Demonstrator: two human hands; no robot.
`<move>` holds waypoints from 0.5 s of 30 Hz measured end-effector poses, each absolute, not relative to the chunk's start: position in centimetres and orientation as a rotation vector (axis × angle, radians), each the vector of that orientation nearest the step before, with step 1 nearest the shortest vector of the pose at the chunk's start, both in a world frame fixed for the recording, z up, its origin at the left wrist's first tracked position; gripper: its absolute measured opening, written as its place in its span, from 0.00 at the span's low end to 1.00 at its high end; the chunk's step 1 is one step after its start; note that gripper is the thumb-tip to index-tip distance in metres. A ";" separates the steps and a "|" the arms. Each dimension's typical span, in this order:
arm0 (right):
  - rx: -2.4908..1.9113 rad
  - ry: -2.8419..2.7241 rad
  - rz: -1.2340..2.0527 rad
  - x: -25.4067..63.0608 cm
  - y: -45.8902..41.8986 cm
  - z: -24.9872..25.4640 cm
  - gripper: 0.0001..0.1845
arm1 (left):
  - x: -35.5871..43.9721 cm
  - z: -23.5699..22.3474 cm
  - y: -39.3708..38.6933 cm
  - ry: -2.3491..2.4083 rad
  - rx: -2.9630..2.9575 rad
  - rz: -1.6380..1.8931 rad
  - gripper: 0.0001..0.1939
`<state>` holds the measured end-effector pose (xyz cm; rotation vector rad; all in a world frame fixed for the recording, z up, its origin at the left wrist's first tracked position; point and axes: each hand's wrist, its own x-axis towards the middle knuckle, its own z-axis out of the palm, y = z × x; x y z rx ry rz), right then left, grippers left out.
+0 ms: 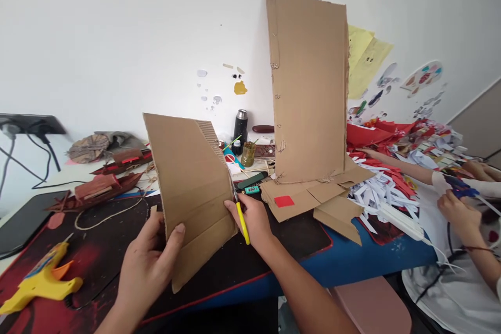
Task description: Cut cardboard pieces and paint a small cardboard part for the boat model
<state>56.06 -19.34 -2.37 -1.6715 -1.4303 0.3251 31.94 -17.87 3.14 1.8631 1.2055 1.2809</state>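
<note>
Brown corrugated cardboard sheet (pixel 191 177) is tilting above the dark red-edged desk mat (pixel 289 229), between the person's 2 hands, with ridges showing at its upper right corner. The left hand (pixel 151 266) is gripping its lower left edge, the thumb pressing the near face and the other fingers reaching behind. The right hand (pixel 252 219) is grasping the yellow-handled metal scissors (pixel 242 222), whose blades are meeting the sheet's right edge; how wide they are opening is too small to tell.

For a clean cut, the left hand should probably be bracing the sheet firmly and turning it into the blades, with its fingers lying well clear of the line. The right hand should likely be biting deep in the blades, because corrugated board may be crushing or folding under the tips.

Beyond the sheet, 3 containers are standing near the white wall (pixel 117 36). The cylindrical black flask with a silver lid (pixel 240 128) is hiding its contents, and so is the small dark bottle (pixel 237 147) beside it. From the squat greenish-brown glass jar (pixel 248 155), a thin stick seems to be poking out; its filling is looking murky.
</note>
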 end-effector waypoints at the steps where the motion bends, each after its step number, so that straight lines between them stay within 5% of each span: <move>1: -1.671 -1.428 0.325 56.1 -19.4 -2.4 0.27 | 32.0 3.0 -17.9 1.209 1.859 1.284 0.17; 15: -1.642 -1.324 0.422 56.5 -20.0 -3.2 0.26 | 32.8 2.6 -18.3 1.164 1.927 1.268 0.14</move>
